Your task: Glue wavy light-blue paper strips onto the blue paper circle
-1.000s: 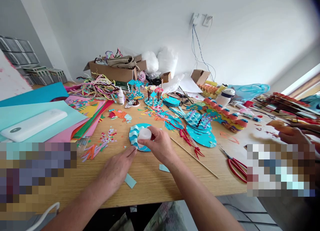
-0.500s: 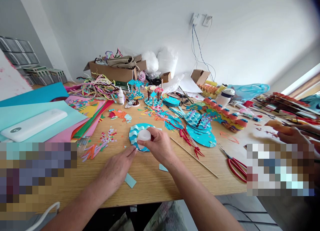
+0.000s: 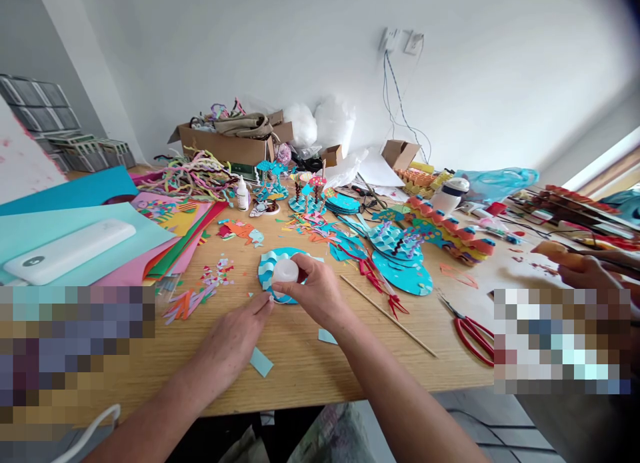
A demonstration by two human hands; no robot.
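Note:
My right hand [image 3: 316, 291] is closed round a small white glue bottle [image 3: 285, 271], tipped down over a round blue paper disc with white wavy strips [image 3: 269, 266] on the wooden table [image 3: 300, 363]. My left hand [image 3: 235, 336] lies just below the disc's lower left edge. Its fingers are stretched out and the fingertips press the disc's rim. A small light-blue paper scrap [image 3: 261, 362] lies beside the left hand.
Red scissors [image 3: 473, 336] and a thin wooden stick [image 3: 387, 316] lie to the right. Finished blue discs [image 3: 403, 263], coloured paper sheets [image 3: 115, 236], a white power bank [image 3: 67, 249] and a cardboard box [image 3: 227, 143] crowd the table. Another person's hand [image 3: 583, 269] works at far right.
The right hand has shifted the glue bottle slightly left and down over the disc. The left hand has stayed in place.

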